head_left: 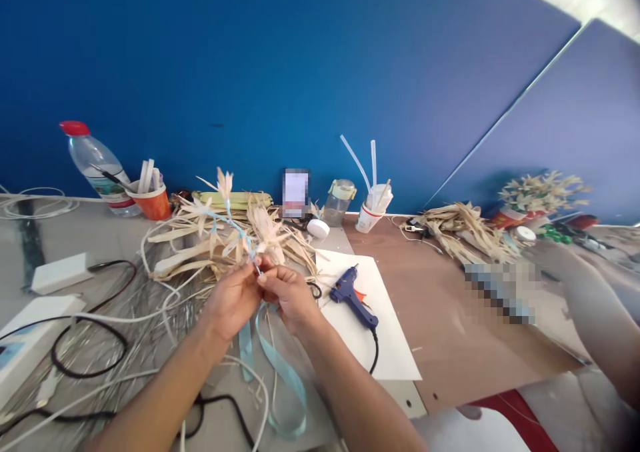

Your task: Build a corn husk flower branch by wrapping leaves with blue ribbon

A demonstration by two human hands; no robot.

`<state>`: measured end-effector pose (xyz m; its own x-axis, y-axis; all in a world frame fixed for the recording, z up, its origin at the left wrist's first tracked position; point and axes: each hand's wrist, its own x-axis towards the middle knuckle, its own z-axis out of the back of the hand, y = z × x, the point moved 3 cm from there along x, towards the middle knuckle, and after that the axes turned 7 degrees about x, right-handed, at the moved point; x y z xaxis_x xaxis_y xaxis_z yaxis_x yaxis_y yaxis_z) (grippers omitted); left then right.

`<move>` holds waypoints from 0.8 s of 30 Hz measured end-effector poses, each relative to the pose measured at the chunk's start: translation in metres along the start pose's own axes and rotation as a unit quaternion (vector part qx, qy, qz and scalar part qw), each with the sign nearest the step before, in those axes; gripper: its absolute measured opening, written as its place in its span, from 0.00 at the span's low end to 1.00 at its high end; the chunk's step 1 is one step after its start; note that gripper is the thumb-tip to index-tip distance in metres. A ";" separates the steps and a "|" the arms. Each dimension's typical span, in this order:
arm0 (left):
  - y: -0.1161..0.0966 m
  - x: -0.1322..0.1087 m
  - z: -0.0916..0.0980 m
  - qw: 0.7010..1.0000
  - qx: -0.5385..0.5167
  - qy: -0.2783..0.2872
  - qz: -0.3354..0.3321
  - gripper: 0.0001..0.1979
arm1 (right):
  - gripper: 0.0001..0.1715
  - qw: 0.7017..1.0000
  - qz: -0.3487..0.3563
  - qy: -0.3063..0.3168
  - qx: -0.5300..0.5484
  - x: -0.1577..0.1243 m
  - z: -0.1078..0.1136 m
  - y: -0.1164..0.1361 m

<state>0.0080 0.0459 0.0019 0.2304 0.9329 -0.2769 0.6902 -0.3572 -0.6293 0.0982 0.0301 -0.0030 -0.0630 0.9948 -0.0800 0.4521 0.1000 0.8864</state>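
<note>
Here the left hand and right hand meet near the middle, fingers pinched shut on a straw stem wrapped in pale blue ribbon; right of them lies a blue glue gun on white paper.

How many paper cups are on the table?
2: orange cup beside the water bottle, left; white cup holding sticks, behind the glue gun. Another may hide under the far-right straw flowers.
</note>
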 end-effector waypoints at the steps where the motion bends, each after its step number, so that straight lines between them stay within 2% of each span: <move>1: 0.001 -0.001 -0.001 1.000 0.008 -0.008 -0.002 0.02 | 0.10 0.999 0.018 -0.015 -0.024 0.000 0.001 0.002; 3: 0.003 -0.003 -0.003 0.999 0.036 -0.016 -0.028 0.03 | 0.07 0.984 0.096 -0.061 -0.136 -0.003 0.005 0.011; 5: 0.005 -0.005 -0.006 0.995 0.070 -0.004 -0.070 0.03 | 0.07 0.941 0.175 -0.096 -0.274 -0.008 0.006 0.019; 7: 0.006 -0.007 -0.007 0.989 0.102 -0.005 -0.110 0.03 | 0.09 0.890 0.225 -0.095 -0.386 -0.013 0.005 0.022; 9: 0.003 -0.008 -0.005 0.982 0.135 -0.029 -0.130 0.06 | 0.10 0.860 0.253 -0.074 -0.437 -0.015 0.001 0.022; 11: -0.002 -0.009 -0.004 0.979 0.147 -0.048 -0.136 0.08 | 0.10 0.874 0.254 -0.055 -0.410 -0.015 -0.001 0.019; 14: -0.006 -0.009 -0.007 0.986 0.130 -0.022 -0.104 0.10 | 0.08 0.934 0.207 -0.040 -0.289 -0.012 -0.001 0.016; 16: -0.005 -0.009 -0.010 0.989 0.126 -0.005 -0.079 0.11 | 0.08 0.949 0.186 -0.046 -0.249 -0.010 0.000 0.016; 19: 0.000 -0.009 -0.011 0.982 0.156 -0.015 -0.103 0.14 | 0.08 0.927 0.202 -0.089 -0.302 -0.011 0.004 0.018; 21: 0.002 -0.009 -0.010 0.973 0.185 -0.027 -0.136 0.14 | 0.09 0.893 0.227 -0.105 -0.374 -0.012 0.005 0.020; 24: 0.001 -0.007 -0.005 0.963 0.213 -0.053 -0.154 0.12 | 0.10 0.843 0.261 -0.094 -0.461 -0.015 0.002 0.019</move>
<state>0.0106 0.0392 0.0064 -0.0275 0.9958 -0.0874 0.3662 -0.0713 -0.9278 0.1093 0.0175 0.0139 0.1112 0.8923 0.4375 -0.5154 -0.3246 0.7931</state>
